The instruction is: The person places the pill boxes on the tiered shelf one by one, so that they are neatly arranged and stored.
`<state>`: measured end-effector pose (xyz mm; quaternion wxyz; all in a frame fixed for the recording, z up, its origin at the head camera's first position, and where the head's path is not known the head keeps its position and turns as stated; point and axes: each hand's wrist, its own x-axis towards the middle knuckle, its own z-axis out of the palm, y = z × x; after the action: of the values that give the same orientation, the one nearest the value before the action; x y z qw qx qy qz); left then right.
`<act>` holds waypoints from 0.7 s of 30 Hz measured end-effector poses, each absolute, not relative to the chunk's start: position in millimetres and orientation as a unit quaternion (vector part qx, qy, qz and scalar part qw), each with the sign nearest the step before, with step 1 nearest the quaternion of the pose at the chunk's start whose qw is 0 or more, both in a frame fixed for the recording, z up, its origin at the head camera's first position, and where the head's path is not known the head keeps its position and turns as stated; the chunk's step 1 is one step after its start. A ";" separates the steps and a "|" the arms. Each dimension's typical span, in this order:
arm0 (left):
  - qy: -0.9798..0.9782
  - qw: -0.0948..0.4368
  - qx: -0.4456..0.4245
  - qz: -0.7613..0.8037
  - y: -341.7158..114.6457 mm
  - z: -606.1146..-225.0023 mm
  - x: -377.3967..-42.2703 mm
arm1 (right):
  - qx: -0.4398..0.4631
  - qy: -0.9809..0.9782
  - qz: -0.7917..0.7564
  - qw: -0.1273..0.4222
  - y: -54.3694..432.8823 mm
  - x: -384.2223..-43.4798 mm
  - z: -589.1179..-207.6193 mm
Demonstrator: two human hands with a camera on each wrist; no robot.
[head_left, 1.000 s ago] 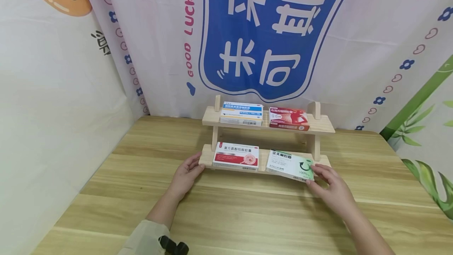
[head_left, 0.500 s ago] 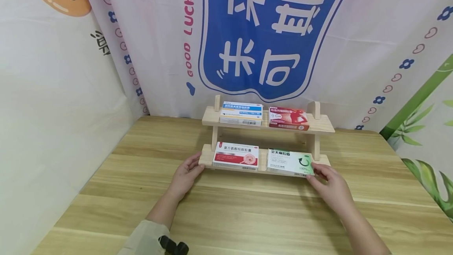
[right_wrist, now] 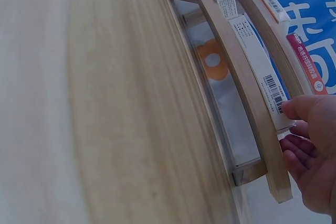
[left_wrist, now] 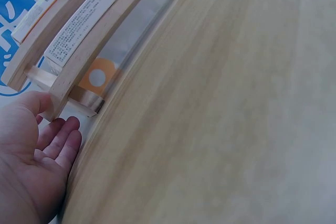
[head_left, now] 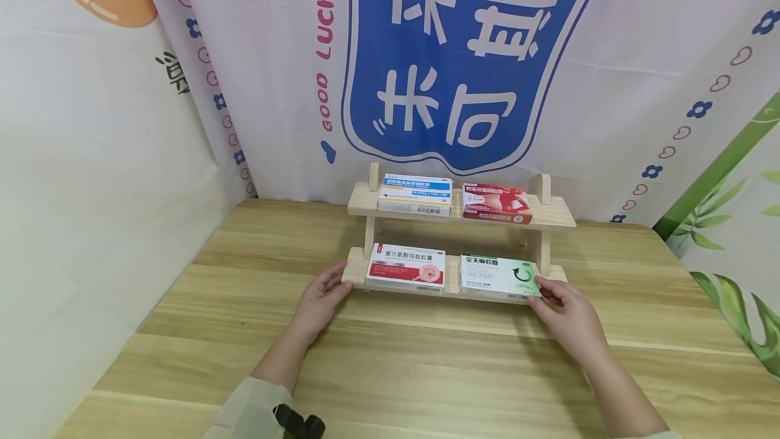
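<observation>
A two-tier wooden display stand (head_left: 453, 287) bears medicine boxes on both shelves. My left hand (head_left: 320, 302) holds the left end of its lower shelf, thumb at the edge and fingers below in the left wrist view. A green-and-white medicine box (head_left: 496, 278) lies on the lower shelf's right half. My right hand (head_left: 569, 320) pinches this box at its right end, the thumb on its front face in the right wrist view. To its left on that shelf lies a red-and-white medicine box (head_left: 407, 267), touched by neither hand.
A blue-and-white medicine box (head_left: 416, 194) and a red medicine box (head_left: 496, 204) lie on the upper shelf. The stand is on a wooden table (head_left: 426, 364), close to a printed cloth backdrop (head_left: 280, 87).
The green-and-white box, earlier tilted with its front right corner lower, now lies level on the shelf. My right hand moved up slightly with it; my left hand stays put.
</observation>
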<state>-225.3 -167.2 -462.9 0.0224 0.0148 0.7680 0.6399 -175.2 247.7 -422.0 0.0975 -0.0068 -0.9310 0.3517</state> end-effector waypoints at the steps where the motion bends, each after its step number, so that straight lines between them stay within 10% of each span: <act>1: 0.768 0.023 0.014 0.640 -167.1 -463.0 -225.5 | -0.007 -0.931 0.352 0.097 247.8 -175.3 -421.8; 21: 0.769 0.021 0.014 0.639 -171.6 -460.8 -227.0 | -0.047 -0.917 0.390 0.067 267.9 -176.3 -411.0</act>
<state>-227.0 -171.6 -460.8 0.0212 0.0139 0.7686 0.6392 -176.3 267.9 -411.0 0.0667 -0.0469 -0.9172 0.3900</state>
